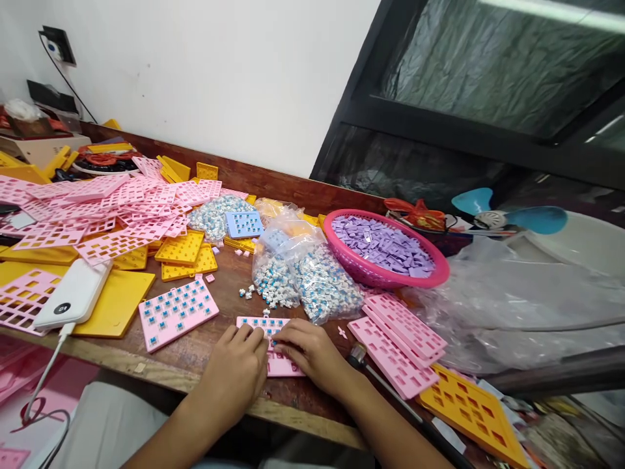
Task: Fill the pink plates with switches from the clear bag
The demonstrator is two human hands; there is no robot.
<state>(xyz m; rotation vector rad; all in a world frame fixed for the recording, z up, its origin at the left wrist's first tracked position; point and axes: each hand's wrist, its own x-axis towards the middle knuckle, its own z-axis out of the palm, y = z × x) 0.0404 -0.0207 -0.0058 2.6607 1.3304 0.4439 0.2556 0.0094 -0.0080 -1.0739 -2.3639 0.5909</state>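
Note:
A pink keyboard plate (286, 370) lies flat at the table's front edge, with rows of blue-topped key switches in its upper part. My left hand (239, 358) grips the plate's left side, fingers curled over it. Above the plate, my right hand (312, 352) pinches at a small blue key switch (275, 342); the fingers partly hide it. To the left lies a second pink plate (179, 312) fitted with several switches. Behind my hands are clear bags of blue-and-white switches (325, 280), with a few loose switches (247, 292) beside them.
A pink basket (442, 267) of purple pieces stands behind right. Pink plates (398, 358) and a yellow plate (471, 417) lie on the right, near a dark rod (390, 384). A white power bank (73, 296) and a heap of pink plates (122, 202) occupy the left.

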